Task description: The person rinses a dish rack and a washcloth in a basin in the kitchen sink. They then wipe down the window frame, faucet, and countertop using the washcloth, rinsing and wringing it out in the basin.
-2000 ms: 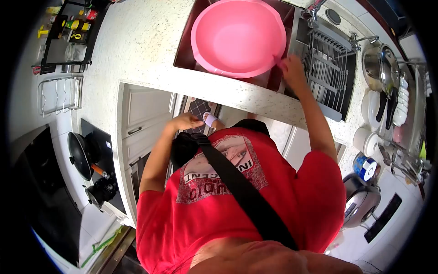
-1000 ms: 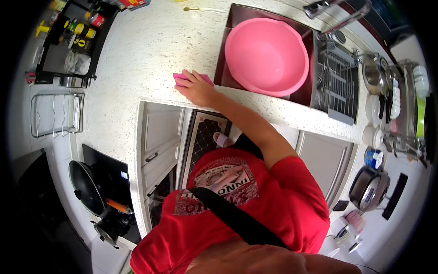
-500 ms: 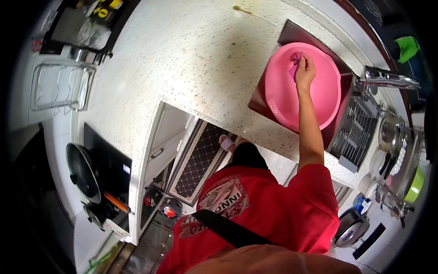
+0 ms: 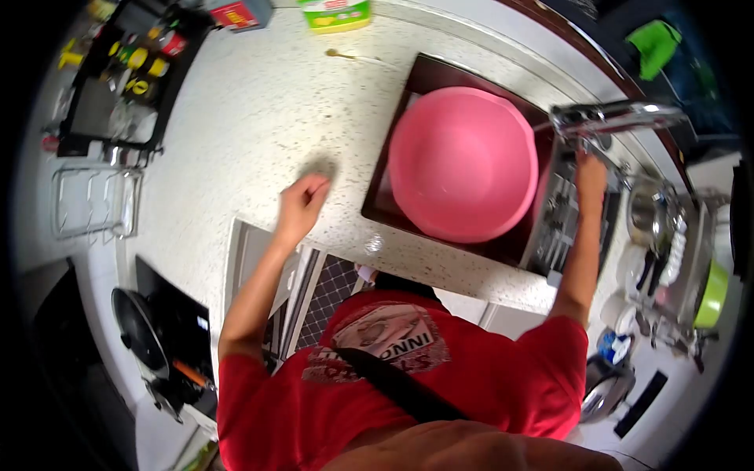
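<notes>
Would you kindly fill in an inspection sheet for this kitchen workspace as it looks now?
Surface: pale, speckled countertop.
Job's things: pink basin in the dark-walled sink, no contents seen; metal faucet beside it.
Clutter: spoon-like utensil, green-and-yellow container and grey-and-red box toward the far edge.
Hands: left hand over the countertop, fingers curled, nothing seen in it; right hand by the faucet, grip unclear.
Cables: thin dark line at lower right, perhaps a cord.
Surroundings: black pan at left; green cloth at upper right.

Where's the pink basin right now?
Head view, right of centre: the pink basin sits in the dark sink, between the left hand and the chrome faucet.
</notes>
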A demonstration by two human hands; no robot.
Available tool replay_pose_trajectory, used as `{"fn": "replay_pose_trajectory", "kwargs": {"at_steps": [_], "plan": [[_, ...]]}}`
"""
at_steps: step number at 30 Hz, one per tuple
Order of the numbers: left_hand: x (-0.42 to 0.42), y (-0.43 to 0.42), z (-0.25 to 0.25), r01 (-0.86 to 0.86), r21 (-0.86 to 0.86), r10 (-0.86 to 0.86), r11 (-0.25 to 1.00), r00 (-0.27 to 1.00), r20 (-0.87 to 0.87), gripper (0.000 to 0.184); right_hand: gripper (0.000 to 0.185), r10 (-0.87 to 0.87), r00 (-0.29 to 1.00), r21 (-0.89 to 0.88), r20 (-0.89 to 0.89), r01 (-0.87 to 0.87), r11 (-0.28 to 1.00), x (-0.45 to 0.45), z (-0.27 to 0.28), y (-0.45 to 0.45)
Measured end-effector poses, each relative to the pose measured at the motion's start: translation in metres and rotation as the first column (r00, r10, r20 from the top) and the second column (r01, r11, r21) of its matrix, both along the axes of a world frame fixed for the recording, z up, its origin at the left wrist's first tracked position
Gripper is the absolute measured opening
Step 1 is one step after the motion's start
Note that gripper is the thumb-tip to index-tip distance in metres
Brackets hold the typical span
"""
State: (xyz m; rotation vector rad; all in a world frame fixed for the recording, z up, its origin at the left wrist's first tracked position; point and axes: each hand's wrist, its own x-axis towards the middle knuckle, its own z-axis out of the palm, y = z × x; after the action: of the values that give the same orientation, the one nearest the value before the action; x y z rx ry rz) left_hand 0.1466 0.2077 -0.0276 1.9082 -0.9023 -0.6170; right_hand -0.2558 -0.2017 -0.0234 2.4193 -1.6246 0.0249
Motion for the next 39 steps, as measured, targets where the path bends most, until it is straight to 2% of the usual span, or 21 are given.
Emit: {"fn": "replay_pose_trajectory", "kwargs": {"at_steps": [3, 5, 7, 9, 10, 13, 17, 18, 19, 22, 23, 24, 26, 27, 29, 30, 31, 32, 33, 37, 39], "plan": [[0.024, -0.077, -0.008, 0.093, 0.018, -0.095, 0.995, 0.974, 0.206, 0.014, 0.026, -0.044, 0.998, 0.064, 0.048, 0.041, 0.997, 0.006, 0.011, 0.031], [0.039, -0.131, -0.011, 0.108, 0.119, -0.148, 0.987, 0.901, 0.408, 0.020, 0.019, 0.126, 0.949, -0.072, 0.287, -0.110, 0.991, 0.024, 0.015, 0.049], [0.058, -0.181, -0.030, 0.102, 0.125, -0.160, 0.987, 0.718, 0.678, 0.027, 0.012, 0.274, 0.809, -0.130, 0.520, -0.242, 0.961, 0.055, 0.003, 0.060], [0.075, -0.216, -0.044, 0.057, 0.174, -0.170, 0.983, 0.635, 0.753, 0.029, 0.013, 0.250, 0.710, 0.056, 0.659, -0.378, 0.924, 0.084, -0.017, 0.068], [0.079, -0.233, -0.049, 0.006, 0.212, -0.180, 0.977, 0.553, 0.813, 0.030, 0.015, 0.012, 0.741, 0.327, 0.672, -0.310, 0.893, 0.102, -0.016, 0.076], [0.093, -0.251, -0.057, -0.038, 0.532, -0.429, 0.846, 0.545, 0.721, 0.028, 0.022, 0.033, 0.546, 0.309, 0.837, -0.522, 0.795, 0.121, -0.092, 0.059], [0.082, -0.245, -0.051, -0.063, 0.465, -0.343, 0.883, 0.590, 0.731, 0.020, 0.025, 0.136, 0.524, 0.216, 0.841, -0.555, 0.803, 0.137, -0.092, 0.069], [0.078, -0.248, -0.055, -0.047, 0.478, -0.365, 0.877, 0.583, 0.726, 0.020, 0.025, -0.511, -0.026, 0.321, 0.859, -0.751, 0.578, 0.141, -0.097, 0.069], [0.064, -0.247, -0.044, -0.009, 0.418, -0.328, 0.909, 0.603, 0.727, 0.018, 0.025, -0.914, -0.359, 0.136, 0.190, -0.912, 0.387, 0.144, -0.101, 0.071], [-0.008, -0.250, -0.001, 0.174, 0.072, -0.178, 0.982, 0.743, 0.645, 0.010, 0.021, -0.897, -0.442, 0.330, -0.020, -0.850, 0.411, 0.157, -0.065, 0.074], [-0.033, -0.253, 0.012, 0.211, 0.034, -0.205, 0.977, 0.878, 0.432, 0.011, 0.021, -0.892, -0.452, 0.337, -0.025, -0.844, 0.418, 0.159, -0.049, 0.075], [-0.056, -0.257, 0.011, 0.193, -0.059, -0.196, 0.979, 0.980, -0.041, 0.011, 0.020, -0.905, -0.420, 0.335, 0.069, -0.844, 0.418, 0.161, -0.033, 0.077], [-0.079, -0.275, -0.037, 0.270, -0.122, -0.295, 0.955, 0.907, -0.301, 0.008, 0.020, -0.902, -0.400, 0.344, 0.162, -0.834, 0.432, 0.153, -0.036, 0.078], [-0.094, -0.280, -0.063, 0.227, -0.119, -0.254, 0.967, 0.914, -0.315, 0.007, 0.024, -0.684, -0.150, 0.359, 0.714, -0.761, 0.541, 0.140, -0.055, 0.073], [-0.121, -0.288, -0.064, 0.211, -0.134, -0.245, 0.968, 0.908, -0.341, 0.007, 0.025, -0.676, 0.058, 0.541, 0.734, -0.651, 0.532, 0.117, -0.055, 0.071], [-0.133, -0.285, -0.052, 0.206, -0.147, -0.252, 0.968, 0.819, -0.516, 0.006, 0.026, -0.674, 0.165, 0.621, 0.720, -0.587, 0.520, 0.105, -0.055, 0.070], [-0.141, -0.284, -0.044, 0.194, -0.150, -0.244, 0.969, 0.700, -0.671, 0.005, 0.025, -0.652, 0.042, 0.570, 0.757, -0.529, 0.628, 0.099, -0.057, 0.075], [-0.142, -0.286, -0.044, 0.200, -0.155, -0.252, 0.967, 0.692, -0.677, 0.005, 0.023, -0.614, -0.074, 0.518, 0.786, -0.463, 0.719, 0.093, -0.058, 0.081], [-0.140, -0.286, -0.046, 0.200, -0.147, -0.247, 0.969, 0.743, -0.622, 0.006, 0.023, -0.712, -0.109, 0.599, 0.694, -0.462, 0.654, 0.082, -0.056, 0.084], [-0.119, -0.282, -0.031, 0.144, -0.145, -0.204, 0.979, 0.758, -0.620, 0.008, 0.024, -0.763, -0.095, 0.652, 0.640, -0.459, 0.604, 0.072, -0.088, 0.090], [-0.109, -0.276, -0.023, 0.189, -0.167, -0.251, 0.968, 0.780, -0.573, 0.008, 0.024, -0.724, 0.165, 0.713, 0.670, -0.415, 0.565, 0.084, -0.095, 0.096]]}}
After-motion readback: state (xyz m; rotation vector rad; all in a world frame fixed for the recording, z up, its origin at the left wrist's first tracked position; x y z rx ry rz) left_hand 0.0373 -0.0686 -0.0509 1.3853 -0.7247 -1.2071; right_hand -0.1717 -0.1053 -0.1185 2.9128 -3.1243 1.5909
